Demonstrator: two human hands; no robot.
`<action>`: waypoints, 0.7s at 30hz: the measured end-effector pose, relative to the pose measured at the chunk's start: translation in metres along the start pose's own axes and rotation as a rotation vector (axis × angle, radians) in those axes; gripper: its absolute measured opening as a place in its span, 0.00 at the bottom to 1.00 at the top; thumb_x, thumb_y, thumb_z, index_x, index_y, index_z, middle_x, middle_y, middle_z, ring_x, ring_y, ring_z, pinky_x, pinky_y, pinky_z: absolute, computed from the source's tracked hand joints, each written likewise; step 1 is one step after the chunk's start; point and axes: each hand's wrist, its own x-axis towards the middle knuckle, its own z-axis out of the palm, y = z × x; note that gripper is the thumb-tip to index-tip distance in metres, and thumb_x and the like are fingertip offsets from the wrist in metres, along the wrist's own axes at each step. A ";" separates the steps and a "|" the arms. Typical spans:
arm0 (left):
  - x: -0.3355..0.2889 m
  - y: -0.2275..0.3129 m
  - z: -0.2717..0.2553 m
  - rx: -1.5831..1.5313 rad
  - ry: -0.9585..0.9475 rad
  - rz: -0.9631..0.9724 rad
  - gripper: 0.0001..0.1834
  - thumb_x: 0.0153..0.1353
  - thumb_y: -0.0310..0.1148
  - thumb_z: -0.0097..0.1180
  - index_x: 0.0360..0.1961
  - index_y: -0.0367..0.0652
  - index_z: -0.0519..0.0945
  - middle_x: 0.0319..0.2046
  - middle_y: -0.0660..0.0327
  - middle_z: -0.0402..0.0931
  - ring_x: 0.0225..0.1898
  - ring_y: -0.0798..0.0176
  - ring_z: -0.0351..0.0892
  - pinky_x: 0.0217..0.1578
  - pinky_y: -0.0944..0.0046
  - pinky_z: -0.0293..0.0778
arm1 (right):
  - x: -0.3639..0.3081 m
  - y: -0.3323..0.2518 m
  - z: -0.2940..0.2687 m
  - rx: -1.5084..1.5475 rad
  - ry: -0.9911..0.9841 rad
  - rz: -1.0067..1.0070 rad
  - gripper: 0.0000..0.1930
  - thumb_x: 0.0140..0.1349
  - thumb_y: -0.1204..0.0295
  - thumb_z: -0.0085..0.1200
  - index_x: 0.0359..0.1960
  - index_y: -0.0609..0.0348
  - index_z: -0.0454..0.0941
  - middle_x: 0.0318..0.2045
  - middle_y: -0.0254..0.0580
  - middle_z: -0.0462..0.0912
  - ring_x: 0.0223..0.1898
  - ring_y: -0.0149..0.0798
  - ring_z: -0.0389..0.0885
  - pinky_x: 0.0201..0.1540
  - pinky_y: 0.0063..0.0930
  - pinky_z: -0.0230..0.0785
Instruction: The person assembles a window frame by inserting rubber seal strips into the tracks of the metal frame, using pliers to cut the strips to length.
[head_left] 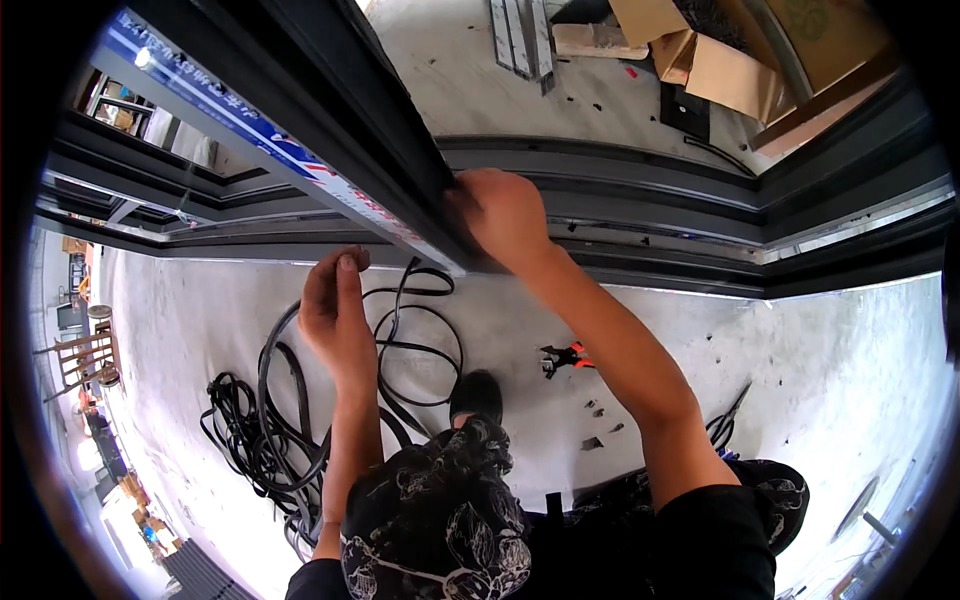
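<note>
Over the feed, my left grip [337, 308] has thumb pressed to finger, while my right grip [503, 217], closure hidden, meets the dark frame bar [335, 100], perhaps steadying it.

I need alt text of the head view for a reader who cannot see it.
A person's right hand touches a large dark metal frame; the left hand is raised nearby. Long black strips lie looped on the pale grey floor, near an orange-and-black hand tool.

Sleeves [722, 540] are short and black, trousers [435, 515] black with white line patterns.
</note>
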 end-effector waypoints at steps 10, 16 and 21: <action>0.000 0.002 0.004 -0.018 -0.028 0.036 0.09 0.67 0.28 0.52 0.41 0.33 0.79 0.36 0.60 0.81 0.39 0.70 0.78 0.46 0.70 0.71 | -0.004 0.000 -0.003 -0.035 -0.079 -0.004 0.08 0.56 0.67 0.57 0.26 0.58 0.74 0.26 0.45 0.77 0.30 0.53 0.77 0.31 0.46 0.68; -0.005 0.002 0.005 0.004 -0.030 0.007 0.09 0.67 0.28 0.51 0.40 0.32 0.79 0.35 0.60 0.81 0.39 0.70 0.78 0.46 0.70 0.72 | -0.009 0.001 0.002 -0.217 -0.125 0.010 0.06 0.57 0.69 0.52 0.29 0.58 0.75 0.28 0.45 0.79 0.34 0.52 0.78 0.34 0.46 0.71; -0.001 0.005 0.009 -0.041 -0.043 0.020 0.08 0.67 0.27 0.51 0.40 0.32 0.79 0.36 0.59 0.81 0.39 0.70 0.78 0.46 0.71 0.71 | -0.008 0.016 0.000 -0.206 -0.225 -0.022 0.07 0.59 0.67 0.51 0.32 0.57 0.77 0.30 0.45 0.79 0.36 0.52 0.79 0.38 0.45 0.72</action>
